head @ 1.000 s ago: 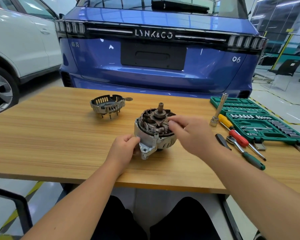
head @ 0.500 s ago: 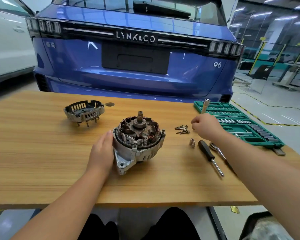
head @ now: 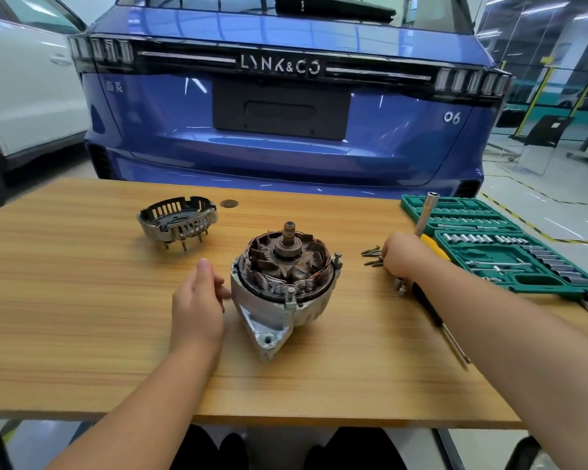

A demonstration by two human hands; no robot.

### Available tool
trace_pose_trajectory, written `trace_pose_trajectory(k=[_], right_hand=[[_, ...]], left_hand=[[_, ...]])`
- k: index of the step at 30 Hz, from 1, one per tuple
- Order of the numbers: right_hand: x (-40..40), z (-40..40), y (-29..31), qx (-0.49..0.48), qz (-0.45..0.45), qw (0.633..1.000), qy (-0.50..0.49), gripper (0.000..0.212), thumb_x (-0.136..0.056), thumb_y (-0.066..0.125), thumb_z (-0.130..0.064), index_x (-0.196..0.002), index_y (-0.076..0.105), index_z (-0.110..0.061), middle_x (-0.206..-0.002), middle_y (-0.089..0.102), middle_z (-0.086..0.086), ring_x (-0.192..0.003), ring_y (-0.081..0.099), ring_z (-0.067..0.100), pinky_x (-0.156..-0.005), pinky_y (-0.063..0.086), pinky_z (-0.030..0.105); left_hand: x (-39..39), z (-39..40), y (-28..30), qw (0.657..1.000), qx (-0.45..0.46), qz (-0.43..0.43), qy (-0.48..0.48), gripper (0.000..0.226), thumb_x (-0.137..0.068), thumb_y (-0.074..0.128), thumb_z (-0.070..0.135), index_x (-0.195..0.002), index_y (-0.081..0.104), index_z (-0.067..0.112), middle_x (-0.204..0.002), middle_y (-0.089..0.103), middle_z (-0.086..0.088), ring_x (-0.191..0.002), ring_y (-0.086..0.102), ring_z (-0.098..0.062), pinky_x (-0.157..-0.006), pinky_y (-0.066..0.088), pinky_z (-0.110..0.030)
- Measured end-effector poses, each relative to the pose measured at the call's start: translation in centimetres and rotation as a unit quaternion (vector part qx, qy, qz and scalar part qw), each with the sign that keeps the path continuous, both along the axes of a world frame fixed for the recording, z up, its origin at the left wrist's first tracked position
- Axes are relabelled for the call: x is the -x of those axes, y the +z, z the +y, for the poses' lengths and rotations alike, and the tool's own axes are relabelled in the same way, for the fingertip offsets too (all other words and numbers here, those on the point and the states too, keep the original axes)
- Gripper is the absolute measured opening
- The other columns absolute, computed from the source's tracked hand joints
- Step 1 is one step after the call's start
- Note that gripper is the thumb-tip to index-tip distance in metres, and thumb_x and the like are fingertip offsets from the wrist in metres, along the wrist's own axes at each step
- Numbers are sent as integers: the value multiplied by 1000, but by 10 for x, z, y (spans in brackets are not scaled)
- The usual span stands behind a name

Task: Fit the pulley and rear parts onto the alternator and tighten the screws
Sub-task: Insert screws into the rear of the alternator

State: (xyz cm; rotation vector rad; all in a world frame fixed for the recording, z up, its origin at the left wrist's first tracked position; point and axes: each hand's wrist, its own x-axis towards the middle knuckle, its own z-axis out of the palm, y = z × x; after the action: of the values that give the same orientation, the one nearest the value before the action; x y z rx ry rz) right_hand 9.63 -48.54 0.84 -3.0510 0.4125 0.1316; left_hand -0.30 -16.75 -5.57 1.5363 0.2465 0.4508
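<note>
- Behind the wooden table (head: 82, 317), a blue car (head: 286, 137) fills the upper middle of the frame, and part of a white car (head: 24, 96) shows at the upper left.
- At the centre of the table the alternator (head: 282, 283) stands with its shaft pointing up, its copper windings and rotor uncovered, and a mounting lug turned toward the lower edge of the frame.
- Toward the upper left of it, well apart, the rear cover (head: 177, 218) lies with its open side up, resting on thin pins; a small dark disc (head: 229, 203) lies just beyond it.
- The left hand (head: 197, 300) rests on the table just left of the alternator, fingers straight and relaxed, their tips against or very near the housing; it holds nothing.
- The right hand (head: 404, 256) is lowered at centre right over a small heap of screws (head: 370, 256), fingers curled down; whether they actually pinch a screw cannot be told.
- Just below that hand lie small metal sockets (head: 399, 288) and a black-handled screwdriver (head: 435, 320), its shaft running toward the lower right.
- A yellow handle (head: 435, 247) shows behind the wrist, with a silver extension bar (head: 426, 212) standing tilted beside it.
- At the right edge an open green socket case (head: 510, 245) lies on the table.
</note>
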Motion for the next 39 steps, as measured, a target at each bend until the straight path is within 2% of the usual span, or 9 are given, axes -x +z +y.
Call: trace_pose_trajectory(k=[6, 8, 11, 14, 20, 25, 31, 35, 39], right_hand=[[3, -1, 2, 17, -31, 999, 14, 17, -94, 63, -13, -111, 68, -12, -92, 66, 6, -80, 63, 21, -69, 57, 32], [8, -1, 8, -6, -63, 998, 22, 14, -94, 66, -18, -106, 70, -15, -88, 66, 3, -78, 62, 18, -63, 53, 28], [22, 2, 18, -124, -117, 984, 46, 7, -93, 69, -23, -99, 70, -20, -83, 68, -2, -77, 65, 13, -61, 55, 25], [45, 16, 30, -310, -149, 937, 61, 3, -90, 74, -23, -91, 72, -22, -84, 73, -2, -80, 71, 13, -69, 61, 29], [102, 53, 64, -612, -160, 772, 51, 16, -89, 75, -18, -102, 72, -8, -85, 76, 7, -77, 74, 18, -66, 58, 26], [140, 74, 80, -688, -87, 715, 89, 21, -89, 73, -13, -106, 67, -1, -80, 74, 8, -70, 71, 19, -60, 56, 25], [155, 84, 83, -740, -16, 664, 108, 34, -74, 78, -4, -106, 69, 2, -88, 74, 14, -79, 73, 22, -68, 59, 26], [160, 92, 83, -691, -18, 714, 111, 22, -85, 68, 11, -102, 73, -3, -91, 77, 15, -82, 76, 23, -67, 59, 23], [166, 102, 83, -404, -95, 883, 220, 23, -88, 75, -11, -94, 73, -33, -83, 76, -15, -82, 71, 0, -62, 56, 13]], left_hand=[[0, -1, 2, 1000, -20, -9, -7, 55, -79, 34, 76, -88, 59, 28, -75, 61, 12, -75, 56, -8, -71, 41, -34], [0, -2, 2, 998, -48, -3, -32, 55, -79, 32, 78, -104, 61, 38, -94, 64, 27, -91, 56, 8, -81, 42, -28], [0, -4, 1, 995, -72, 8, -74, 71, -80, 29, 80, -131, 57, 41, -126, 60, 25, -118, 51, 3, -98, 40, -29], [3, -6, 5, 994, -62, 10, -88, 47, -84, 30, 77, -105, 66, 54, -107, 67, 30, -106, 56, 12, -93, 44, -29], [5, -1, 2, 995, -102, 1, 10, 28, -100, 40, 55, -88, 56, 36, -103, 57, 6, -91, 53, -1, -76, 38, -30], [10, 0, 2, 995, -89, 49, 0, 23, -98, 50, 53, -92, 57, 32, -93, 64, 5, -85, 61, -14, -64, 50, -35], [24, -5, -1, 983, -163, 63, -52, 28, -100, 37, 58, -96, 54, 36, -92, 64, 11, -83, 59, -7, -60, 41, -30], [29, -5, 0, 983, -161, 63, -60, 27, -100, 37, 56, -96, 55, 36, -91, 64, 11, -83, 59, -8, -59, 40, -30], [30, -6, -1, 984, -158, 60, -57, 24, -100, 39, 55, -96, 54, 37, -91, 64, 11, -82, 59, -8, -59, 39, -28]])
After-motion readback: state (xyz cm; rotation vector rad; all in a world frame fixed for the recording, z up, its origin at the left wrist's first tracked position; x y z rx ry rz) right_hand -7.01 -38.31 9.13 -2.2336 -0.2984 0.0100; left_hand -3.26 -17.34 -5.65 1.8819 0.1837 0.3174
